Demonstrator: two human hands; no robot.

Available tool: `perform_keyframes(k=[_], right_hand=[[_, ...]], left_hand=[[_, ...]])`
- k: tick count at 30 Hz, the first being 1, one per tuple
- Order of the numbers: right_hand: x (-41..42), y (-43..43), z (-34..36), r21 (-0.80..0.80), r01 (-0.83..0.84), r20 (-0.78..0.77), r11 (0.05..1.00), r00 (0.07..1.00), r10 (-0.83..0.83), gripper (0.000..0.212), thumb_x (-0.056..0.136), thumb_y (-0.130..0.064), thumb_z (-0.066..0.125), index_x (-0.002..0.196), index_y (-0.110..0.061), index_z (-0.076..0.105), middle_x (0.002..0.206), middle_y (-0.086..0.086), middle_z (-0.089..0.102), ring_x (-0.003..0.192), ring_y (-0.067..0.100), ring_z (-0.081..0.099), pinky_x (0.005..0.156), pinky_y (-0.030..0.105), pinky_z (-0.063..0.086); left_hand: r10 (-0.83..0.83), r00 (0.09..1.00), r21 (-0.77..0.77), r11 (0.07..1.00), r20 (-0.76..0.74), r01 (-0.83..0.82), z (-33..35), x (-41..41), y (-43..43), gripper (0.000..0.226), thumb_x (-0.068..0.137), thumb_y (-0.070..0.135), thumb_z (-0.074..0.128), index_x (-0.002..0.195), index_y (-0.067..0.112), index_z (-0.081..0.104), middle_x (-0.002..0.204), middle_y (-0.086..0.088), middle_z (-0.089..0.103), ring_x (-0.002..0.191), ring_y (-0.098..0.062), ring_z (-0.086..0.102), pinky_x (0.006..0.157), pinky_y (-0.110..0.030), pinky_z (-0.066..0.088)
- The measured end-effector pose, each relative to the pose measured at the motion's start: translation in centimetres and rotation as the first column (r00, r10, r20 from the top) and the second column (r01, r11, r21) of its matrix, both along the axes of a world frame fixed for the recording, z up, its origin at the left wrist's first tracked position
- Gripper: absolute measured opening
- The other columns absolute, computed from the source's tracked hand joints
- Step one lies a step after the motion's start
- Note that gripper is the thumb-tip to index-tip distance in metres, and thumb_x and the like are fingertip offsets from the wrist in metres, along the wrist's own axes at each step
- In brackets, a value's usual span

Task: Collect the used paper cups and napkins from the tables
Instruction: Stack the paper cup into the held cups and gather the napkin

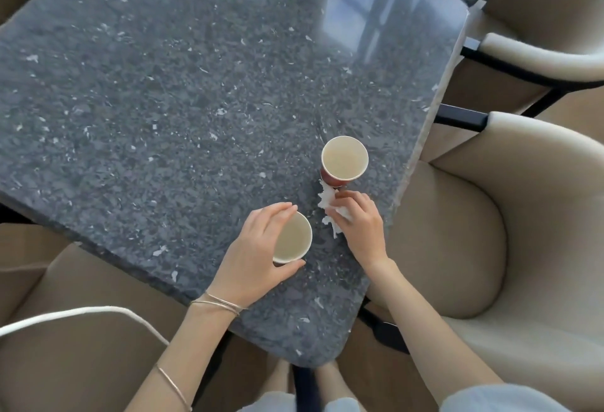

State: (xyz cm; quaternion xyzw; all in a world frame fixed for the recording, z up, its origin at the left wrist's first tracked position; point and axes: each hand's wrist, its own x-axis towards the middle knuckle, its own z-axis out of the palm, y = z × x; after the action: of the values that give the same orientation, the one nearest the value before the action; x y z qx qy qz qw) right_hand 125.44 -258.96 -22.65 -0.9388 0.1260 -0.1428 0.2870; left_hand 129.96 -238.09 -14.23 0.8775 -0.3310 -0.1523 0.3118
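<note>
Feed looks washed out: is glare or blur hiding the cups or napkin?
Head view: window glare whitens the far right of the table; the far cup, near cup and napkin lie outside it and read sharp; wide-angle distortion bows the chairs at the edges.

Left hand round near cup — wall and left rim hidden. Napkin half buried under right hand fingers, extent unclear. Far cup past the right hand: base hidden by its own rim, only a red sliver of wall. Chair right of right hand — cut off by frame edge.
</note>
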Motion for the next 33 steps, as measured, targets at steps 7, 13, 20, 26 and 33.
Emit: perform_keyframes(k=[7, 13, 20, 26, 33], right_hand=[[-2.3, -1.2, 1.2, 0.099, -0.253, -0.146, 0.962, 0.953, 0.265, 0.036, 0.094, -0.017, 0.044, 0.129, -0.010, 0.053, 0.134, 0.007, 0.048, 0.120, 0.017, 0.039, 0.104, 0.022, 0.029], [-2.3, -1.5, 1.2, -0.076, -0.283, -0.120, 0.956, 0.955, 0.273, 0.036, 0.079, -0.009, 0.072, 0.114, -0.007, 0.064, 0.126, 0.014, 0.055, 0.093, 0.032, 0.054, 0.084, 0.042, 0.045], [-1.1, -1.0, 1.3, -0.062, -0.343, -0.040, 0.937, 0.939, 0.341, 0.020, 0.073, -0.015, 0.078, 0.085, -0.004, 0.069, 0.108, 0.008, 0.067, 0.105, 0.027, 0.060, 0.087, 0.031, 0.048], [-1.8, -1.1, 2.0, -0.044, -0.306, -0.074, 0.951, 0.950, 0.302, 0.023, 0.066, -0.003, 0.080, 0.085, -0.006, 0.068, 0.095, 0.003, 0.070, 0.087, 0.024, 0.064, 0.064, 0.032, 0.056], [-2.9, -2.3, 5.6, 0.072, -0.157, -0.088, 0.985, 0.983, 0.163, 0.040, 0.065, 0.002, 0.079, 0.102, -0.006, 0.068, 0.093, 0.007, 0.069, 0.081, 0.026, 0.065, 0.068, 0.032, 0.054]], left_hand=[[0.002, 1.000, 0.017, 1.000, 0.001, -0.002, 0.0, -0.2, 0.3, 0.079, 0.069, 0.034, 0.078, 0.136, 0.017, 0.041, 0.137, 0.005, 0.042, 0.122, -0.015, 0.040, 0.097, -0.021, 0.030], [0.015, 1.000, 0.010, 1.000, 0.006, -0.015, 0.0, -0.2, 0.1, 0.080, 0.069, 0.033, 0.079, 0.137, 0.017, 0.040, 0.137, 0.004, 0.043, 0.122, -0.017, 0.041, 0.095, -0.025, 0.034], [0.031, 0.999, 0.011, 0.999, 0.014, -0.032, 0.5, -0.5, 0.0, 0.079, 0.067, 0.032, 0.080, 0.135, 0.015, 0.042, 0.136, 0.003, 0.044, 0.122, -0.018, 0.043, 0.097, -0.021, 0.030], [0.094, 0.993, -0.091, 0.992, 0.064, -0.088, 3.8, 0.6, -0.7, 0.079, 0.067, 0.035, 0.077, 0.135, 0.015, 0.042, 0.134, 0.003, 0.044, 0.120, -0.013, 0.040, 0.103, -0.011, 0.022], [0.048, 0.988, -0.178, 0.984, 0.144, -0.022, 9.2, 3.2, -4.1, 0.080, 0.066, 0.033, 0.079, 0.135, 0.013, 0.043, 0.132, 0.006, 0.042, 0.120, -0.012, 0.039, 0.105, -0.012, 0.022]])
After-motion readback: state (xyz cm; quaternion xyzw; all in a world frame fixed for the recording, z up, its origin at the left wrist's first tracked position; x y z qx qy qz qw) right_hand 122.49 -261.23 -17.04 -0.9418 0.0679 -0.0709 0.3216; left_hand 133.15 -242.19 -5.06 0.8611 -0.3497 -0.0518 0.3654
